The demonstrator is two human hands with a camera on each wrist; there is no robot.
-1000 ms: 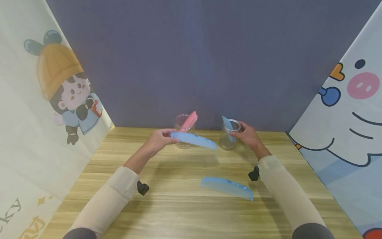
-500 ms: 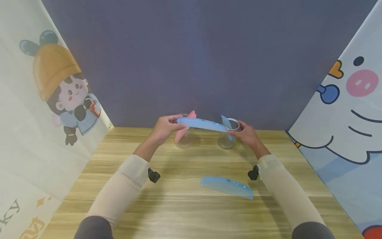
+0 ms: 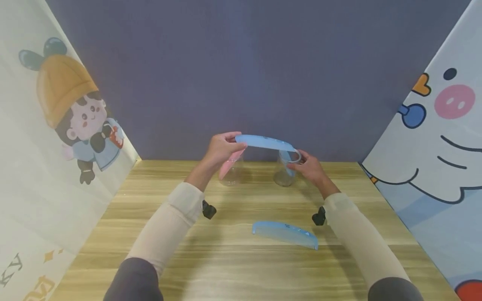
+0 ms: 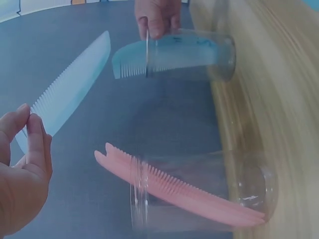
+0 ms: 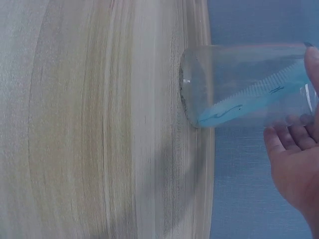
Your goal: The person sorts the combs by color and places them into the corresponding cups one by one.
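My left hand pinches one end of a blue comb, held in the air above two clear cups. The comb's far end reaches over towards the mouth of the right cup; in the left wrist view it is apart from that cup. My right hand grips the right cup near its rim, thumb on one side and fingers on the other. Inside that cup leans another blue comb. The left cup holds two pink combs, slanted and sticking out past the rim.
On the wooden table, nearer to me, lies one more blue comb. Behind the cups rises a dark grey-blue panel. Printed cartoon panels stand at the left and right sides.
My left hand has raised the blue comb and carried it rightwards and farther away, from in front of the left cup to above the right cup's mouth. My right hand keeps its grip.
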